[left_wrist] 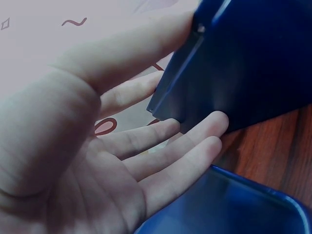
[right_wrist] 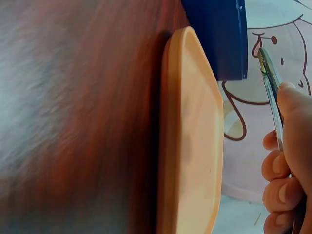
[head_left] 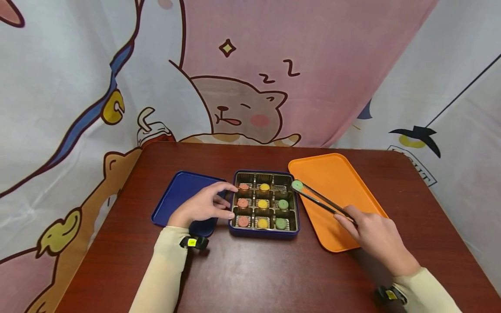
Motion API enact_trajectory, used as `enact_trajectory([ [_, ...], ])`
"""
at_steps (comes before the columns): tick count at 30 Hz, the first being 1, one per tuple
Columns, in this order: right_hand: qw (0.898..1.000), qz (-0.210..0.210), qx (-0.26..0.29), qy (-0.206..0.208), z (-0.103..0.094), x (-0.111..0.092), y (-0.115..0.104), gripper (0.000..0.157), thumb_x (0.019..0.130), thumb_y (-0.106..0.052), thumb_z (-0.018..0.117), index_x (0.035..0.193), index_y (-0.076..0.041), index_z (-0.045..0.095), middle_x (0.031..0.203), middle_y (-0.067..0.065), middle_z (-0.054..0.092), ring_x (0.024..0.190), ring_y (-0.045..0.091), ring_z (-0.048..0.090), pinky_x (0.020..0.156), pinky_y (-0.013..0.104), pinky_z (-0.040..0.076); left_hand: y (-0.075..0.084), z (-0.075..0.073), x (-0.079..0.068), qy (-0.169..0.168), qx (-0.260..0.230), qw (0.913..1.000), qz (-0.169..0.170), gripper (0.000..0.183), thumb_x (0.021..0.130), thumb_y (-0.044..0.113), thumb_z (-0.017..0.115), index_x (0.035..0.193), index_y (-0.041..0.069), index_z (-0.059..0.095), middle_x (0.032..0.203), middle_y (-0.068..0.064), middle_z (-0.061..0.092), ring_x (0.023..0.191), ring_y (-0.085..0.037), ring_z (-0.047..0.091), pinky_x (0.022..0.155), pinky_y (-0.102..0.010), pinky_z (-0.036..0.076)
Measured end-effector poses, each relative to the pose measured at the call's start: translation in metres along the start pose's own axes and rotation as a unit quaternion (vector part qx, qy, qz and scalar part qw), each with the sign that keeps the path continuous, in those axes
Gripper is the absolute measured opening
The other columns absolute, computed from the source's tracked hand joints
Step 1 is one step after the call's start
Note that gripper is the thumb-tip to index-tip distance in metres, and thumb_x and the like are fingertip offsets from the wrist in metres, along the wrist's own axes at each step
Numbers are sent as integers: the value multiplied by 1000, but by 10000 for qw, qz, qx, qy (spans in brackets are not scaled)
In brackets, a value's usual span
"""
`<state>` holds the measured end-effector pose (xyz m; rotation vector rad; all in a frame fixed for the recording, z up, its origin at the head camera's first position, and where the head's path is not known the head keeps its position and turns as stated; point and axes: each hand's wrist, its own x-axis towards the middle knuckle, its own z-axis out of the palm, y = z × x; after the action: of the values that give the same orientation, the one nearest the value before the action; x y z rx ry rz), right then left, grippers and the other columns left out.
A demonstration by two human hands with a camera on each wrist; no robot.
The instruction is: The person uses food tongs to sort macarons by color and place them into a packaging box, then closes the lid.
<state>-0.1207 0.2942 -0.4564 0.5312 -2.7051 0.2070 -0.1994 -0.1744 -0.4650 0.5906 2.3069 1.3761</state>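
My right hand (head_left: 376, 234) grips metal tongs (head_left: 322, 201), which pinch a green macaron (head_left: 297, 185) at their tips. The macaron hangs beside the back right corner of a dark blue tin (head_left: 265, 234). A divided insert in the tin holds rows of macarons: red ones (head_left: 243, 203) on the left, yellow ones (head_left: 262, 203) in the middle and green ones (head_left: 282, 204) on the right. The back right compartment shows its bare base. My left hand (head_left: 203, 203) rests its thumb and fingertips against the tin's left side, fingers loosely extended, as the left wrist view also shows.
A blue lid or shallow tray (head_left: 182, 193) lies left of the tin, partly under my left hand. On the right lies an orange tray (head_left: 332, 174), below the tongs and right hand. Behind the brown table (head_left: 242, 274) hangs a cartoon-printed cloth (head_left: 325, 43).
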Motion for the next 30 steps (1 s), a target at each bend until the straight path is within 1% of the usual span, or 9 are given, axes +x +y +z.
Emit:
enact_trajectory([
  [4, 9996, -227, -104, 161, 3, 9, -4, 34, 88, -35, 84, 85, -19, 55, 54, -11, 28, 43, 9, 24, 38, 27, 19, 0, 1, 1, -8, 14, 10000, 8, 69, 86, 20, 90, 147, 19, 57, 159, -7, 45, 113, -26, 71, 94, -43, 61],
  [7, 9992, -330, -133, 185, 5, 15, -7, 36, 87, -35, 85, 85, -18, 54, 54, -10, 28, 42, 10, 24, 37, 27, 18, 0, 1, 1, -3, 28, 10000, 17, 70, 86, 21, 90, 147, 19, 57, 159, -7, 45, 113, -25, 71, 94, -42, 61],
  [15, 9994, -328, -117, 8, 12, 26, -13, 35, 90, -36, 83, 84, -17, 54, 54, -10, 30, 43, 10, 27, 37, 26, 20, -1, 1, 0, -32, 12, 10000, 23, 70, 86, 22, 90, 148, 17, 57, 158, -8, 46, 113, -25, 71, 94, -42, 61],
  [22, 9993, -338, -151, -60, 14, 31, -16, 37, 91, -38, 81, 82, -17, 53, 53, -10, 30, 43, 11, 28, 36, 26, 21, 0, 1, 0, 1, 14, 10000, 23, 70, 86, 25, 91, 147, 19, 57, 159, -8, 45, 112, -25, 71, 94, -42, 61],
  [30, 9994, -123, -40, -313, 12, 33, -19, 36, 95, -41, 78, 86, -16, 54, 53, -9, 31, 42, 11, 28, 35, 25, 20, 0, -1, 0, 8, 43, 10000, 18, 70, 86, 23, 91, 147, 19, 58, 158, -8, 46, 112, -25, 71, 95, -42, 61],
])
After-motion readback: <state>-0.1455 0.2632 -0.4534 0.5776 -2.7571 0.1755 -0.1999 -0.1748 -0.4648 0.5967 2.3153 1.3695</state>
